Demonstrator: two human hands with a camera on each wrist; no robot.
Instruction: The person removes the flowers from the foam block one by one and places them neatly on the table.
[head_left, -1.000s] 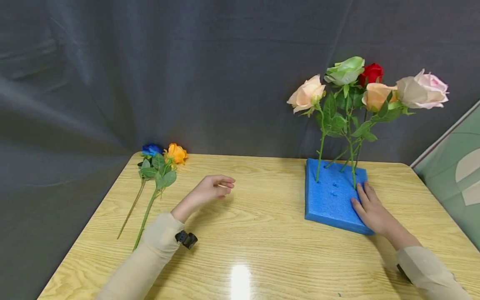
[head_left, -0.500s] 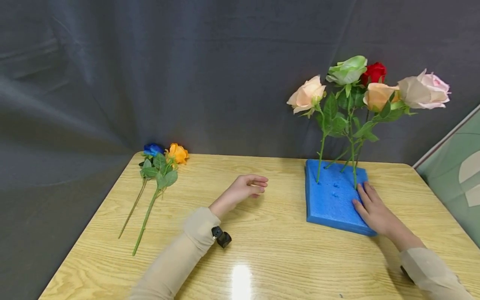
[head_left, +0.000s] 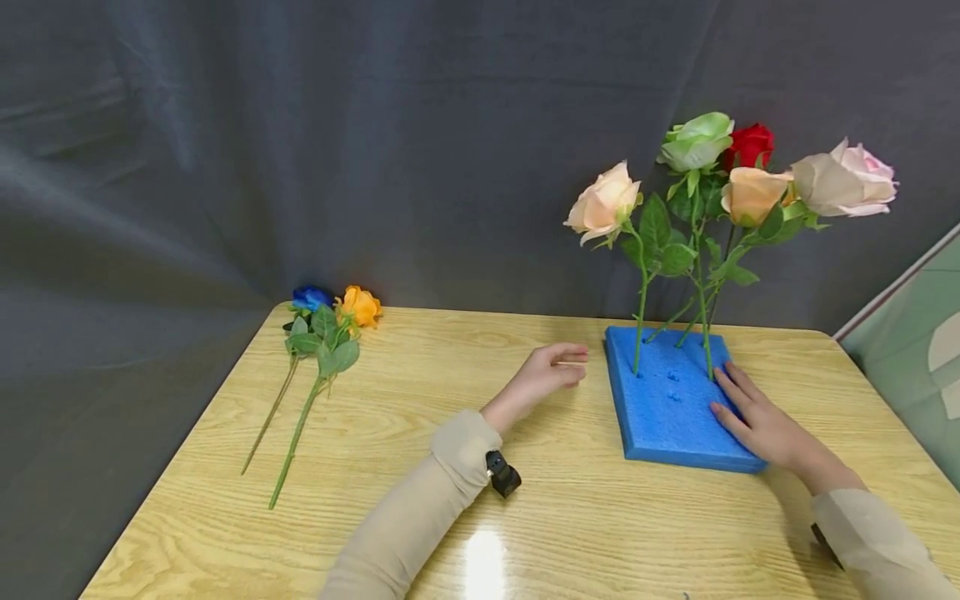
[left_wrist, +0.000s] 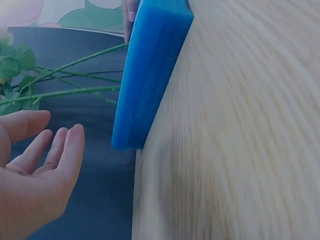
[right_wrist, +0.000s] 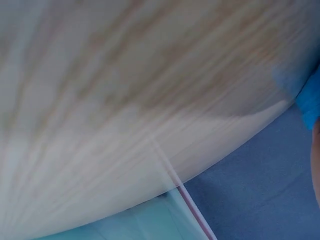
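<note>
notably, the right hand (head_left: 768, 427) rested, fingers extended, on the blue foam block (head_left: 663, 429); the left hand (head_left: 543, 379) hung empty; uneven pressure risked tipping the top-heavy roses (head_left: 752, 197).

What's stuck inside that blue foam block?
Stems stand in the blue foam block, below a peach rose, a green rose, a red rose, a light orange rose and a pale pink rose. Their lower ends are hidden inside, so depth can't be judged.
</note>
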